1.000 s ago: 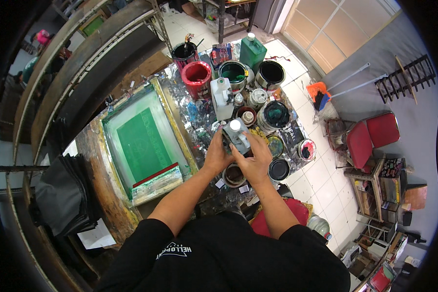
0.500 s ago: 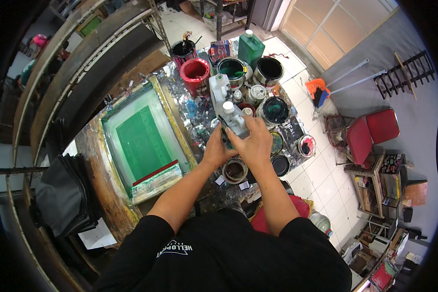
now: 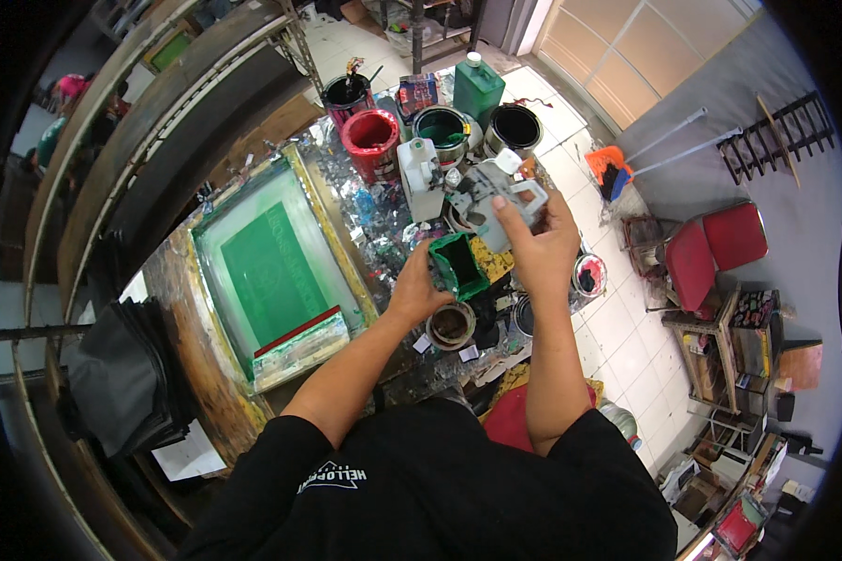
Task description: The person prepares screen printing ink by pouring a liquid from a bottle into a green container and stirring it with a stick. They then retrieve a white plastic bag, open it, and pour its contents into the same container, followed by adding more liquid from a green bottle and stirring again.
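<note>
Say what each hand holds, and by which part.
Left hand: green-smeared open container, by its left side. Right hand: grey jug, thumb on its side; finger placement unclear.

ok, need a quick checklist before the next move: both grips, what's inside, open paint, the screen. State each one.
1. Left hand grips the green container by its side: ok.
2. Right hand has hold of the grey jug, thumb on top of it: ok.
3. Grey jug upright: not ok, it is tilted.
4. Contents of the green container: cannot tell; the top is open but the inside is dark.
5. Red tin covered: not ok, open at the top.
6. Screen free of tools: not ok, a red-edged bar lies across its near end.
</note>
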A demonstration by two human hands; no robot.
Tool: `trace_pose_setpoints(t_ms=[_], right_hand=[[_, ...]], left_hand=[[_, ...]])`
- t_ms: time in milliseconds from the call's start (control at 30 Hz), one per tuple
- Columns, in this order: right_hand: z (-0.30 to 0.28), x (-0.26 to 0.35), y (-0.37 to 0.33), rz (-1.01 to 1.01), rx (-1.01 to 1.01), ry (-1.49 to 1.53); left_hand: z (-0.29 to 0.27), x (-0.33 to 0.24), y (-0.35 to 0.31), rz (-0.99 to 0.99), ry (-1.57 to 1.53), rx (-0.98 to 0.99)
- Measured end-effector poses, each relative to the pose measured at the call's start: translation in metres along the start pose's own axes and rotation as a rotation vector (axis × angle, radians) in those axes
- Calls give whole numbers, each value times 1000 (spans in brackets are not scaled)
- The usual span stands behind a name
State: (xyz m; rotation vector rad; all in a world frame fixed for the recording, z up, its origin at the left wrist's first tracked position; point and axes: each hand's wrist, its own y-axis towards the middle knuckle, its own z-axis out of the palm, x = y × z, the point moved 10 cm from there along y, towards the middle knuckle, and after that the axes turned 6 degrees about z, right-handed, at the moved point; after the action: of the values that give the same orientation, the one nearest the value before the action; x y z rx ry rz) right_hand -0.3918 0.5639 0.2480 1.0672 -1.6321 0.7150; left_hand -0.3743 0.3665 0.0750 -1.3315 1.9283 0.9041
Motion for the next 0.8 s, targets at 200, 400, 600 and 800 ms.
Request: trace_pose_setpoints(t_ms=[200, 400, 600, 800], right_hand=[[-33, -59, -9, 161, -85, 351], [-67, -100, -29, 200, -153, 530], [-76, -103, -42, 191, -149, 698], [-88, -120, -48, 248, -169, 755]], left_hand=[[-4, 20, -2, -139, -138, 24], [-5, 31, -5, -206, -146, 3], [-1, 23, -3, -60, -125, -23], [-2, 9, 0, -27, -54, 15]])
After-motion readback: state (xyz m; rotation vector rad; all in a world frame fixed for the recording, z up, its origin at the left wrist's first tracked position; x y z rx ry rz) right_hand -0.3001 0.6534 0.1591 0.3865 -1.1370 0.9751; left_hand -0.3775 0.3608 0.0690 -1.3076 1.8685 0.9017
